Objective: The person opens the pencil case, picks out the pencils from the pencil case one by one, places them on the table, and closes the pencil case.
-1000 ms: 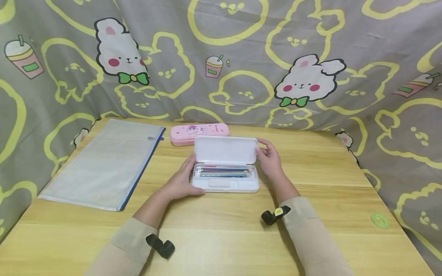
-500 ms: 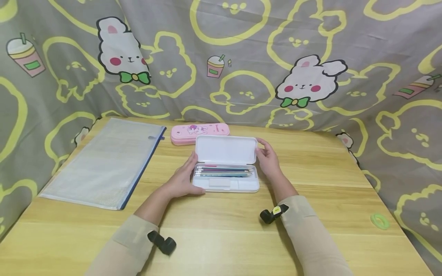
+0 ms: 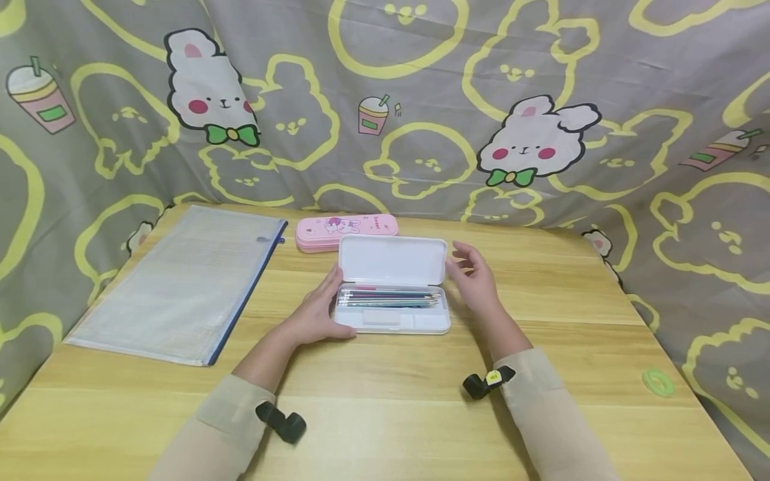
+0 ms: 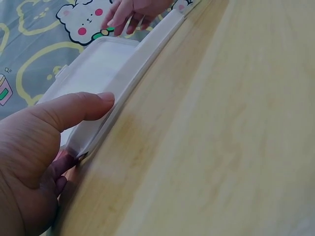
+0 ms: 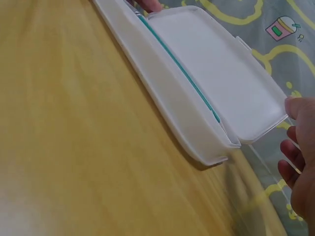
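A white pencil case (image 3: 428, 323) lies on the table with its lid (image 3: 393, 260) raised. Several pencils (image 3: 391, 298) lie in its back compartment, and a white block like an eraser (image 3: 381, 318) is at the front. My left hand (image 3: 313, 315) holds the case's left end, its thumb at the front wall and its fingers reaching round behind. By the lid's right edge is my right hand (image 3: 475, 280), its fingers loosely bent and off the lid. In the right wrist view the right thumb (image 5: 297, 106) overlaps the lid's corner; whether it touches, I cannot tell.
Behind the white case lies a pink pencil case (image 3: 347, 232) with a rabbit print. A translucent zip pouch (image 3: 180, 287) with a blue edge lies at the left. At the far right is a green ring (image 3: 659, 383). A patterned curtain (image 3: 421, 100) hangs behind the table.
My right hand has shifted slightly right, and its fingers have come away from the lid's edge. The left hand and the case have stayed in place.
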The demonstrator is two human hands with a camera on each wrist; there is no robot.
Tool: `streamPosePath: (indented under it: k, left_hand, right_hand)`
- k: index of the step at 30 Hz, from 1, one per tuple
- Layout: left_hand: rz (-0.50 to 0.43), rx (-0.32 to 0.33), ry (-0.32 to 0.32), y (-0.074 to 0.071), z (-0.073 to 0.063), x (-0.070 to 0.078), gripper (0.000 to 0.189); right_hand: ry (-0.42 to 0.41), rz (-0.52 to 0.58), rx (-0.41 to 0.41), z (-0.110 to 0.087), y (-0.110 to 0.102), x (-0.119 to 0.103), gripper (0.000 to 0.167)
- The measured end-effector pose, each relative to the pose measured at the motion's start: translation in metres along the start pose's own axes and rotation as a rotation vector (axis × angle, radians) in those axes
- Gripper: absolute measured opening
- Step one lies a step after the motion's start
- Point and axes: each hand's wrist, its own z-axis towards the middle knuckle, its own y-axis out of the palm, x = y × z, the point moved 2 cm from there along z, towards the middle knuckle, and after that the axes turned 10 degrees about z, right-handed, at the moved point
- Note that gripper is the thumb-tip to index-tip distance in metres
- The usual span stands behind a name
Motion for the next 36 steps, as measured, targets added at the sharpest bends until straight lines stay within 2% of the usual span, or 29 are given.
streamPosePath:
  k: [4, 11, 17, 25, 30, 36]
  left_hand:
    - [-0.002, -0.001, -0.002, -0.001, -0.001, 0.000, 0.127]
    - [0.000, -0.001, 0.002, -0.001, 0.000, 0.000, 0.126]
    - [-0.003, 0.002, 0.009, -0.001, -0.001, 0.000, 0.126]
    - [0.003, -0.007, -0.006, -0.001, -0.001, 0.002, 0.126]
    - [0.005, -0.005, -0.003, -0.001, -0.001, 0.001, 0.126]
    - [0.002, -0.009, -0.008, -0.001, -0.001, 0.001, 0.126]
  right_hand:
    - [-0.052, -0.095, -0.035, -0.013, -0.003, -0.004, 0.031]
    - [-0.043, -0.286, -0.264, -0.029, 0.004, -0.008, 0.022]
    - [-0.101, -0.394, -0.391, -0.028, 0.014, -0.010, 0.022]
    - [-0.163, -0.535, -0.459, -0.025, 0.021, -0.013, 0.026]
    - [-0.141, -0.587, -0.489, -0.021, 0.023, -0.015, 0.026]
    - [-0.080, -0.555, -0.494, -0.019, 0.024, -0.016, 0.022]
